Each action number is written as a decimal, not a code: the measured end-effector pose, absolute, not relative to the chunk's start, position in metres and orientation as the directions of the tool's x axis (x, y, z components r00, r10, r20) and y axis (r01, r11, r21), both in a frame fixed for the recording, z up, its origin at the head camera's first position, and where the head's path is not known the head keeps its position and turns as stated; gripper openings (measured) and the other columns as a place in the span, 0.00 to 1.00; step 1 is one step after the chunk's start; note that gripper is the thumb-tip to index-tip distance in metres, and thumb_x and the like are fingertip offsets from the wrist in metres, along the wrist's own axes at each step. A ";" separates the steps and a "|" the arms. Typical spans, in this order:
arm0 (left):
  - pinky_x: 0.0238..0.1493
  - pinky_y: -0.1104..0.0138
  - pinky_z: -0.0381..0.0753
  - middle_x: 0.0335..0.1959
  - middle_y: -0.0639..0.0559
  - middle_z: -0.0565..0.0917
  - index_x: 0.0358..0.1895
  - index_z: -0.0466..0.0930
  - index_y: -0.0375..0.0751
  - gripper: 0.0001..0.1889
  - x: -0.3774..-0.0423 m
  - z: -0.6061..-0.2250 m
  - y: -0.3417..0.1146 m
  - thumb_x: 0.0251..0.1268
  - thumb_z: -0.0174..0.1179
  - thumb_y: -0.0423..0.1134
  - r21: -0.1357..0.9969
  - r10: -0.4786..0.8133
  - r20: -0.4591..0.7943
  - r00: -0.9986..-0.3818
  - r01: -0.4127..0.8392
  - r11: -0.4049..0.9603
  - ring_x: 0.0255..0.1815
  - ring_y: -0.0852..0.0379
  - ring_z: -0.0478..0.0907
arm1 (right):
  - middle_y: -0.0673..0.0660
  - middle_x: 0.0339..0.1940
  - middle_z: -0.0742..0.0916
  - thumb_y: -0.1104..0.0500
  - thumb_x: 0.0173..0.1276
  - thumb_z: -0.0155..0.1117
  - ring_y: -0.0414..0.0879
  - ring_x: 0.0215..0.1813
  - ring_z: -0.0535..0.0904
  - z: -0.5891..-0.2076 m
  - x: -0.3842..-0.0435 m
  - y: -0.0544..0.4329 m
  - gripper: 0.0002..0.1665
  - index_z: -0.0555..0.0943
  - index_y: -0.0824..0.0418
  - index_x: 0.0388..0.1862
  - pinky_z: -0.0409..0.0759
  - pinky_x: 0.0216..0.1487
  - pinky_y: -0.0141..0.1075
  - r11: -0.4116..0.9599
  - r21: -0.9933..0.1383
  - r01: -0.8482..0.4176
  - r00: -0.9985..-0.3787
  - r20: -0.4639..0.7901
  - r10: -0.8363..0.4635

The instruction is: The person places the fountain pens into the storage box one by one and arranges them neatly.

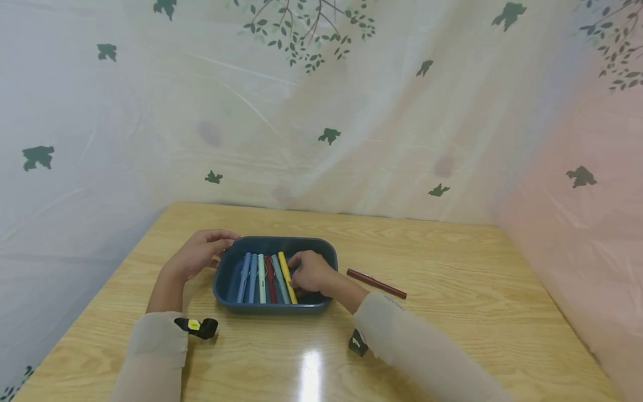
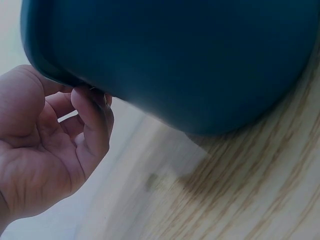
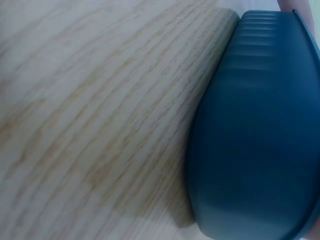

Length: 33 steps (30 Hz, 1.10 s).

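Observation:
A dark blue plastic tray point(image 1: 276, 309) sits on the table with a row of slim pens in it: two blue pens point(image 1: 244, 278), a mint pen point(image 1: 262, 279), a dark red pen point(image 1: 271, 279), a grey-teal pen point(image 1: 281, 279) and a yellow pen point(image 1: 287, 277) at the row's right end. My left hand point(image 1: 203, 252) holds the tray's far left corner, its fingertips at the rim in the left wrist view. Inside the tray, my right hand point(image 1: 313, 273) has thumb and fingertips at the yellow pen's right side; its lower fingers are hidden. The tray's outer wall point(image 3: 260, 140) hides that hand in the right wrist view.
A dark red pen point(image 1: 377, 283) lies aslant on the wooden table point(image 1: 452, 312) right of the tray, beyond my right forearm. A pale curtain point(image 1: 281, 111) with leaf and bird prints hangs behind the table and along its sides.

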<state>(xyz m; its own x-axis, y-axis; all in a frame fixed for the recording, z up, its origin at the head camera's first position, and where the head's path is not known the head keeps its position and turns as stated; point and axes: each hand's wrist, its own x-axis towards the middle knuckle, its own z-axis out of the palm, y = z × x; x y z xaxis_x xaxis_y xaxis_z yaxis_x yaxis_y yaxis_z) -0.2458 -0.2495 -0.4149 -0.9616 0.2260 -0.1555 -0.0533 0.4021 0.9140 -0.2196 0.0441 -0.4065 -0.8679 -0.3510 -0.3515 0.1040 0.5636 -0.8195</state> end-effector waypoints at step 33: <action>0.44 0.58 0.84 0.59 0.36 0.79 0.67 0.75 0.34 0.20 -0.247 -0.415 -0.250 0.83 0.50 0.41 0.920 0.235 -0.149 -0.961 -0.047 0.390 0.46 0.48 0.79 | 0.59 0.36 0.86 0.70 0.65 0.72 0.49 0.33 0.86 -0.411 -0.226 0.038 0.24 0.78 0.65 0.59 0.86 0.33 0.38 0.531 -0.829 0.174 -0.866 -0.385 -0.318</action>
